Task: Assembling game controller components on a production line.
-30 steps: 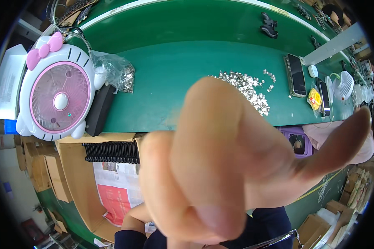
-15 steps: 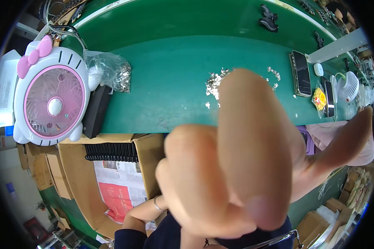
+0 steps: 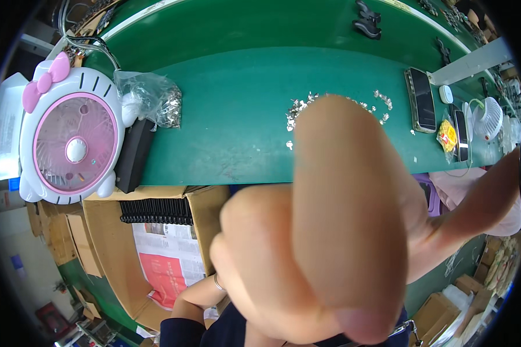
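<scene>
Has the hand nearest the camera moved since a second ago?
Yes; the hand has shifted right in the picture against the pink-and-white fan, hiding more of the silver pieces.

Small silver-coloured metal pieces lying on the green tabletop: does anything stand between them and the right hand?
Nothing visible stands between the right hand and the small silver-coloured metal pieces, though its foreground finger blocks part of the view.

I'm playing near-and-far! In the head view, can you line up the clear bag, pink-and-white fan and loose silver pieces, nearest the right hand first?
From the right hand:
1. Loose silver pieces, peeking out behind it on the green table.
2. Clear bag, over on the left.
3. Pink-and-white fan, even farther left.
</scene>
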`<state>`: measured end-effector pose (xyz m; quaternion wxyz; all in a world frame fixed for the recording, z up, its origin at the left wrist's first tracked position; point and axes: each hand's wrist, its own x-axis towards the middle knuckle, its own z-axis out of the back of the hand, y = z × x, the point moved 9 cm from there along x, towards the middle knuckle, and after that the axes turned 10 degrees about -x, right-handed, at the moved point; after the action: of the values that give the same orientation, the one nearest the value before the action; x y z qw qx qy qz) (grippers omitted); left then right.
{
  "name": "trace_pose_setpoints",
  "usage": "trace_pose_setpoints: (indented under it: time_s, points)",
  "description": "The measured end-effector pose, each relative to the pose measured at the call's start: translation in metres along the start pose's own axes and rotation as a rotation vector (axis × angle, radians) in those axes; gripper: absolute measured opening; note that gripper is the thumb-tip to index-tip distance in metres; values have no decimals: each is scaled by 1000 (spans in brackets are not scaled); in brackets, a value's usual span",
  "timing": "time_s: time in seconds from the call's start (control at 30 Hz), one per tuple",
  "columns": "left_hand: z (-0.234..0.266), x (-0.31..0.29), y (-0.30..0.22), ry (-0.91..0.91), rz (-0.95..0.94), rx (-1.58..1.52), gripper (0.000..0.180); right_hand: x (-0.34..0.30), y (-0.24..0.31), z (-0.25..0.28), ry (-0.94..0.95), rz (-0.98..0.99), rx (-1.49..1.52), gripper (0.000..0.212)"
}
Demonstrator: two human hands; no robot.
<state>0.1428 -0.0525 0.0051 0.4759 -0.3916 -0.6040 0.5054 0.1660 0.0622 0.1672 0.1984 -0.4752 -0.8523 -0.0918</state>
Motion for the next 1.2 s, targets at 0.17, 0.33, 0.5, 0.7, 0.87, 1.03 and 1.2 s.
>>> trace_pose_setpoints:
  time_s: [0.17,0.33,0.5,0.7,0.87,1.03,1.2]
  points:
    - [8,-10,2,-43,18,63,23,15,-14,-10,-5,-40,-5,69]
    - [-5,-6,11,-18,-134,72,20,37,7,10,-3,-58,-49,72]
    - [6,-7,0,-64,-125,11,25,24,129,14,-12,-119,-55,75]
    - [-4,3,-4,-46,-99,-26,26,43,-21,8,-23,-124,-103,79]
    - [14,4,-23,-117,-75,-5,27,58,-31,19,-21,-197,-73,83]
    - [-16,17,-16,-57,-59,-73,28,48,-34,5,-29,-163,-159,86]
    - [11,7,-24,-144,-33,-73,29,2,138,-2,-36,-254,-143,89]
